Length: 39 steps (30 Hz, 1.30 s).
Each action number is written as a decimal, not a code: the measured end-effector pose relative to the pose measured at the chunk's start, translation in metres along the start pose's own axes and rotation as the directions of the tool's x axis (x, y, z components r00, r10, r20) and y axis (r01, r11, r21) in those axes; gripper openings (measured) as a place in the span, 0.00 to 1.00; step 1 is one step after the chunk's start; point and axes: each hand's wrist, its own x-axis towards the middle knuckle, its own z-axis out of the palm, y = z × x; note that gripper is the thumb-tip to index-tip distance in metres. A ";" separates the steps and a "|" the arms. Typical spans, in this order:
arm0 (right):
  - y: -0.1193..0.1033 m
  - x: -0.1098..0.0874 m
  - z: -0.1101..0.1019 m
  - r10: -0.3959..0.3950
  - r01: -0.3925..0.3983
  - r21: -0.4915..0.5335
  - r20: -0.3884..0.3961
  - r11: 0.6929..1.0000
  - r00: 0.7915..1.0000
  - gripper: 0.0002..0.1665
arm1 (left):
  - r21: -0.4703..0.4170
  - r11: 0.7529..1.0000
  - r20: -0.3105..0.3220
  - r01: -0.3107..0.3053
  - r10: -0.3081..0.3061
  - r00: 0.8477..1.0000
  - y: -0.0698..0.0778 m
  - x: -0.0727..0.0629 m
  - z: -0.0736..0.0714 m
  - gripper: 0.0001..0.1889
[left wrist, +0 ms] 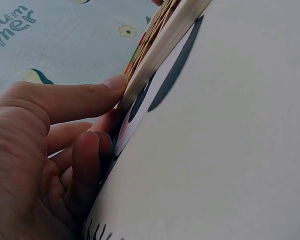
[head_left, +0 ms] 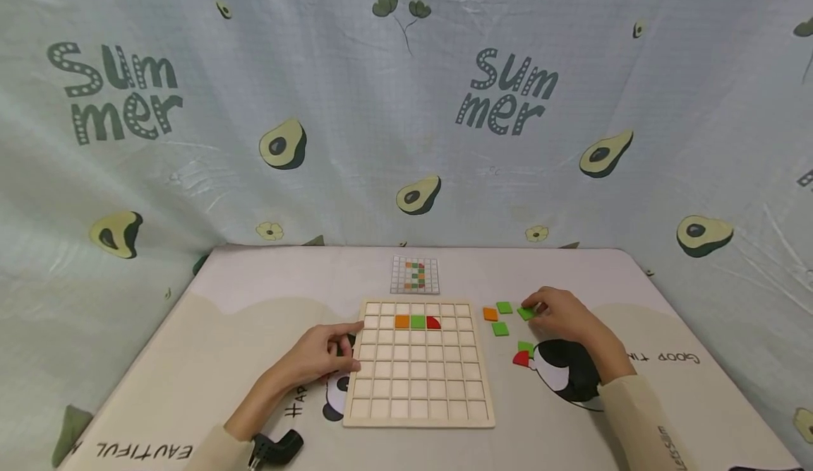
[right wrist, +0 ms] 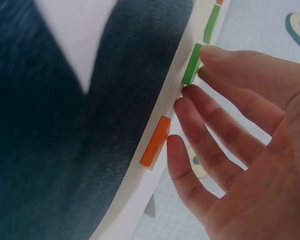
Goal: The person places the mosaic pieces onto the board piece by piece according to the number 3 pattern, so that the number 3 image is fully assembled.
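Observation:
A wooden grid board (head_left: 419, 423) lies in the middle of the table. Orange (head_left: 402, 322), green (head_left: 418, 322) and red quarter-round (head_left: 433, 323) tiles sit side by side in its second row from the far edge. My left hand (head_left: 320, 351) touches the board's left edge with thumb and forefinger; its other fingers bend beneath. To the right of the board, my right hand (head_left: 562, 313) pinches a green tile (right wrist: 192, 65) between thumb and forefinger. An orange tile (right wrist: 156, 143) lies near its other fingertips in the right wrist view.
Behind the board lies a small pattern card (head_left: 415, 275). Loose green tiles (head_left: 500, 329), an orange tile (head_left: 490, 313) and a red quarter-round tile (head_left: 521, 359) lie right of the board. A black object (head_left: 278, 448) sits by the left forearm. A printed curtain (head_left: 356, 104) hangs behind.

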 end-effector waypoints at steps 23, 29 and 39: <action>-0.007 -0.002 -0.001 -0.010 0.011 -0.095 0.018 0.995 1.000 0.12 | -0.017 1.000 -0.002 0.001 -0.001 1.000 0.000 -0.001 0.002 0.40; -0.009 -0.001 -0.001 -0.029 0.031 -0.095 0.030 0.995 0.999 0.12 | -0.019 1.000 -0.001 -0.002 0.002 1.000 -0.001 -0.003 0.001 0.39; -0.008 0.000 -0.001 -0.041 0.044 -0.103 0.027 0.994 0.999 0.12 | -0.014 1.000 0.000 0.004 -0.004 1.000 0.001 -0.003 -0.001 0.39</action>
